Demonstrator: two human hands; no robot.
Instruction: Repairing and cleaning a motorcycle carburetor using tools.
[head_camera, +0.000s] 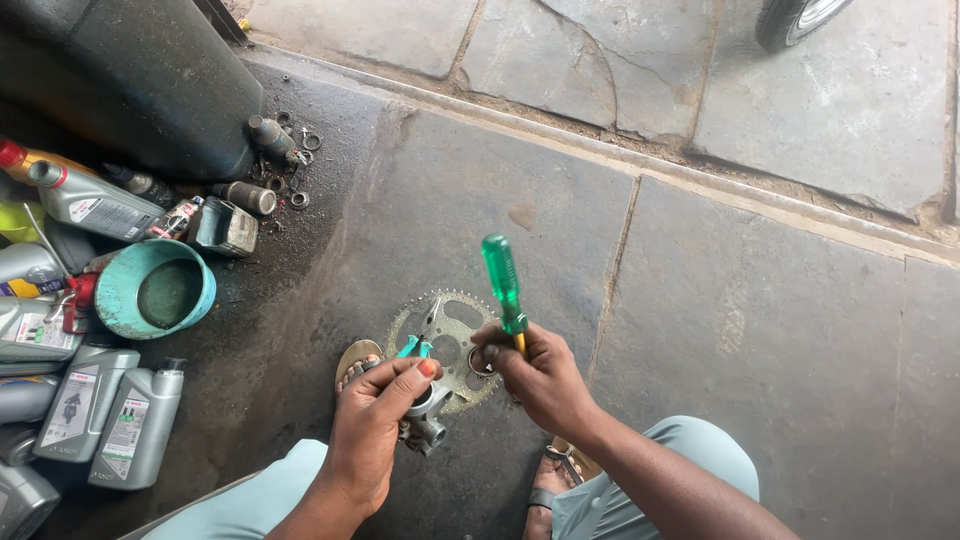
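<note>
- The left hand (375, 425) is closed around a small grey metal part (428, 420), with the fingers wrapped tight and the thumb pressed on top.
- A pair of pliers (418, 340) with teal grips sticks up from that same fist, nose pointing away from the person.
- The right hand (545, 375) grips a screwdriver (503, 285) low on its shaft, fingers curled shut about it; the green handle stands upright above the knuckles.
- Both hands hover close together, just above a toothed sprocket (455, 330) that lies flat on the stone floor (760, 330).
- The sprocket sits between the person's two sandalled feet (only the toes of the left foot (357, 358) show, beside the sprocket's rim).
- The right foot (555, 480) is partly hidden under the right forearm.
- To the left, a teal bowl (155, 290) rests on the oil-darkened part of the floor, dirty inside.
- Grey oil bottles (105, 410) lie and stand clustered along the left edge, near the bowl.
- A large dark drum (130, 80) fills the upper left corner, with small rings and cylinders (285, 165) scattered at its base.
- A tyre (795, 18) shows at the top right, well apart from the hands.
</note>
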